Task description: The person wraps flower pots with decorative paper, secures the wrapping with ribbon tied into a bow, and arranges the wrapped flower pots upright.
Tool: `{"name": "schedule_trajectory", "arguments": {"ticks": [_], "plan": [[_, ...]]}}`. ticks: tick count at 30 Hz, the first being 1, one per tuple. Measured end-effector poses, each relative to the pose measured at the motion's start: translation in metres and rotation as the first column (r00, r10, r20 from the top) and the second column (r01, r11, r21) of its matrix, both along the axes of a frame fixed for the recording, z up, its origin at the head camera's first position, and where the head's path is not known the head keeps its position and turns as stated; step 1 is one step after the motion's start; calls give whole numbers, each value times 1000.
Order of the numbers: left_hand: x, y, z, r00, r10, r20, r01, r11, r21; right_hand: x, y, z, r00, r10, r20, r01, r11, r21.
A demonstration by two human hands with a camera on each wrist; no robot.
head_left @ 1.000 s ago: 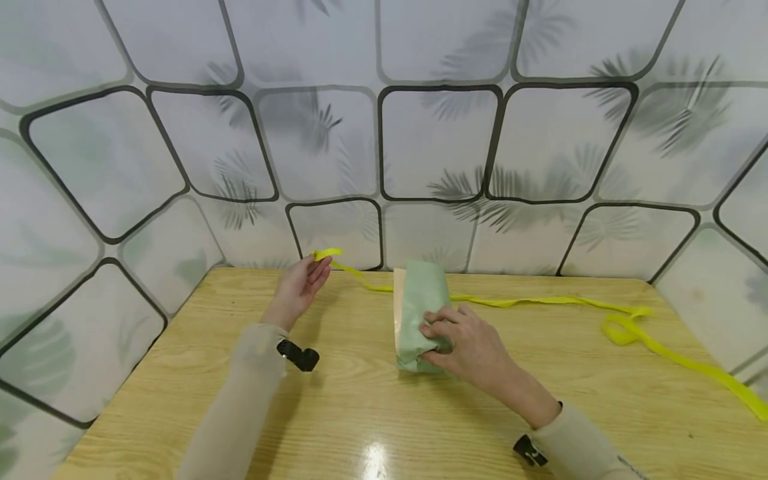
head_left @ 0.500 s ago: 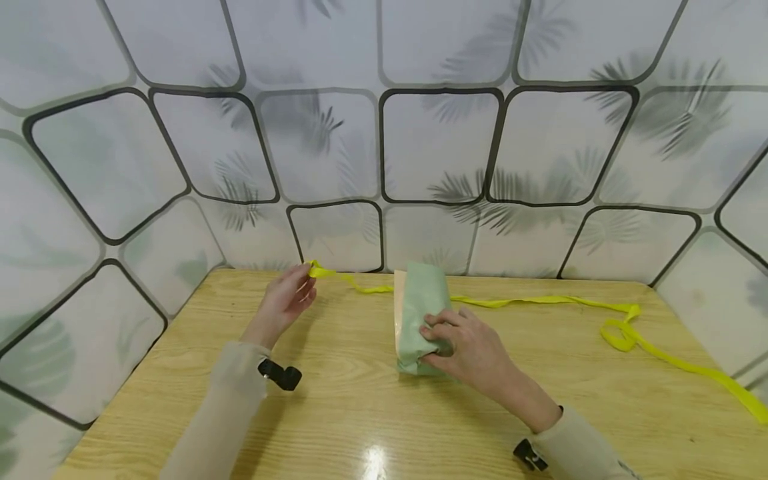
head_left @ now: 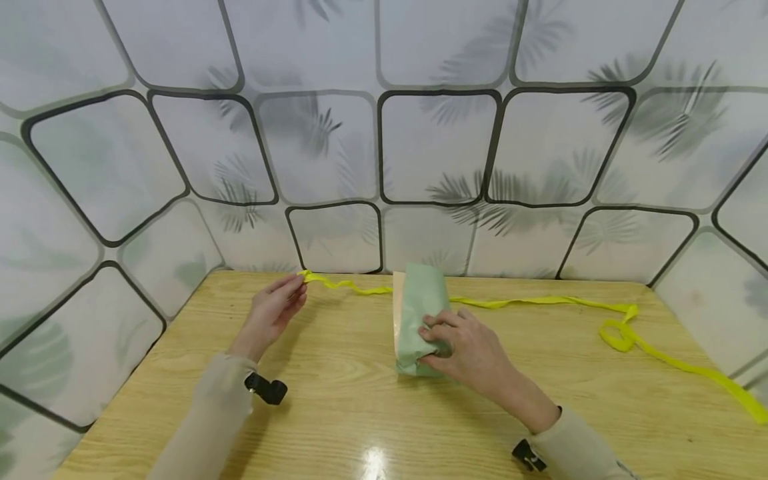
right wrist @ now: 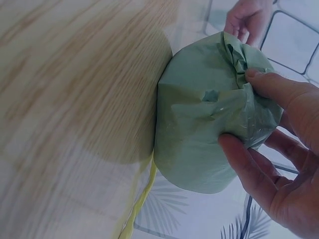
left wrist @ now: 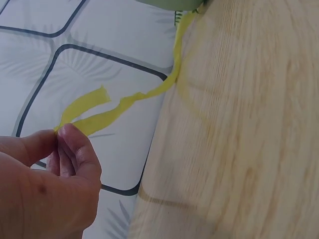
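A package wrapped in pale green paper (head_left: 423, 320), with a peach-coloured left face, stands on the wooden table near its back edge. My right hand (head_left: 480, 350) grips the package from the right. The right wrist view shows thumb and fingers pinching the creased, folded paper (right wrist: 199, 129) at its end. A long yellow ribbon (head_left: 540, 300) runs across the table behind the package, partly hidden by it. My left hand (head_left: 273, 313) pinches the ribbon close to its left end between thumb and index finger. A short tail (left wrist: 87, 102) sticks out past those fingertips.
Farther right, the ribbon forms a loop (head_left: 618, 337) and trails to the right side of the table (head_left: 336, 427). Patterned fabric walls (head_left: 444, 147) rise behind and on both sides. Each wrist wears a black strap mount (head_left: 267, 389).
My left hand has moved left and nearer, drawing the ribbon's end with it. The loop on the right has shifted slightly left. My right hand stays on the package.
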State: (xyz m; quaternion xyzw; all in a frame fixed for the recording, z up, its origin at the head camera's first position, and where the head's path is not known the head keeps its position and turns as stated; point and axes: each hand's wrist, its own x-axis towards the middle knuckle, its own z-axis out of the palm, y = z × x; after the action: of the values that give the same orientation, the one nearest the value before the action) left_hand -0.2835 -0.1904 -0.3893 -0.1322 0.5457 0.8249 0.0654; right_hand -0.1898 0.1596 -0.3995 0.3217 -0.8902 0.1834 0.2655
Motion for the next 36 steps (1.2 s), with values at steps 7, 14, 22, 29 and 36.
{"name": "schedule_trajectory", "arguments": {"ticks": [7, 14, 22, 29, 36], "plan": [[4, -15, 3, 1000, 26, 13, -27, 998, 50, -1, 0, 0, 1000, 2, -8, -1, 1000, 11], [7, -27, 8, 998, 67, 19, -68, 993, 99, 0, 1, 2, 1000, -12, -7, 12, 1000, 15], [13, -39, 12, 994, 106, 37, -110, 982, 156, 0, 0, 0, 1000, -19, 2, 19, 1000, 20], [19, -49, 13, 994, 109, 31, -113, 977, 183, 0, 0, -1, 1000, -25, 6, 25, 1000, 18], [22, -62, 12, 993, 113, 35, -117, 970, 213, 0, 0, 0, 1000, -27, -3, 27, 999, 18]]}}
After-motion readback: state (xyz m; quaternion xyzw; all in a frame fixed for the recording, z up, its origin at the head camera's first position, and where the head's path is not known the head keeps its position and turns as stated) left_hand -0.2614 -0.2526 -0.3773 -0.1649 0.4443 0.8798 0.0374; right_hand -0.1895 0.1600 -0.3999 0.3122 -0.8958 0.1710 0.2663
